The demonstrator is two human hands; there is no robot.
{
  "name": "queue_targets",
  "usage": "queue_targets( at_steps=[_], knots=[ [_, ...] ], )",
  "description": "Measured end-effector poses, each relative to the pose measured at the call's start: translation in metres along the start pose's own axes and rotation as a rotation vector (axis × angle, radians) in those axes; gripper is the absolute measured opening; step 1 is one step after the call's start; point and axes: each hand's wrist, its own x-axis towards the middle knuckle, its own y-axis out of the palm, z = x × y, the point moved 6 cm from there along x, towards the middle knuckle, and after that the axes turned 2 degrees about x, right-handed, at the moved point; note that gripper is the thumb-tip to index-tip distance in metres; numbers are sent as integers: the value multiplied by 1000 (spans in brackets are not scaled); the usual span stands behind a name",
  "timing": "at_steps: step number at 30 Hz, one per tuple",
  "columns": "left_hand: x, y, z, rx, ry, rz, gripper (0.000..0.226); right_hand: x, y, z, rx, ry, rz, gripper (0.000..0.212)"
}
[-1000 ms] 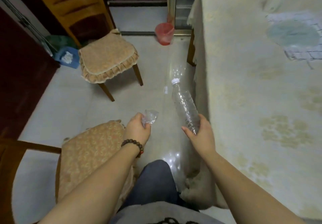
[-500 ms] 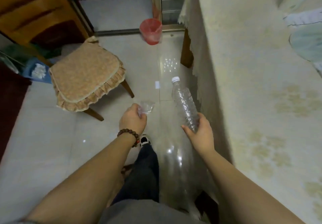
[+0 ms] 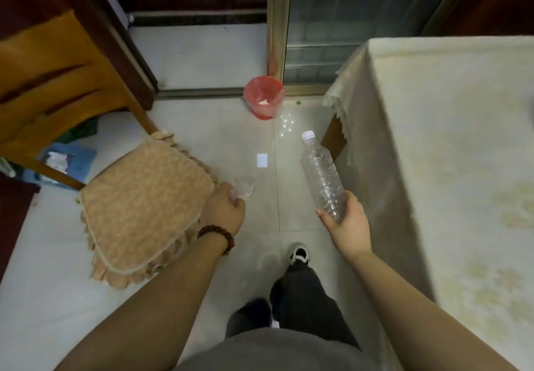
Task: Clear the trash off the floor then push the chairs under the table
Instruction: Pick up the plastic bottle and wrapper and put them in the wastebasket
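Head view, looking down at a tiled floor (image 3: 202, 128). Right hand (image 3: 348, 222) curled round the base of a clear bottle (image 3: 322, 175), white cap tilted toward a red bin (image 3: 263, 99). Left hand (image 3: 225, 212) pinching a crumpled clear wrapper (image 3: 243, 191), nearer than the bin, beside a cushioned chair (image 3: 144, 203). Small white scrap (image 3: 261, 160) flat on the floor between bin and hands. Cloth-covered bench (image 3: 450, 154) right of the bin. One shoe (image 3: 299, 255) on the floor, well short of the bin.
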Motion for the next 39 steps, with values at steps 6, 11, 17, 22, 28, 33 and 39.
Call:
queue_targets(
  at_steps=[6,11,17,22,28,33,39],
  knots=[
    [147,14,-38,7,-16,-28,13,152,15,46,36,-37,-9,71],
    [272,15,-86,-3,-89,-58,11,293,21,85,26,-35,63,70],
    [379,9,-130,-33,-112,-83,15,412,30,133,-3,-27,102,78],
    [450,13,-135,-89,-179,-29,19,480,55,163,26,-16,127,70],
    [550,24,-118,-111,-181,42,7,552,105,195,54,11,119,59],
    [651,51,-96,-95,-134,165,8,614,166,195,62,156,113,57],
    [768,134,-74,-82,-95,323,11,674,232,176,-30,285,60,77]
  ],
)
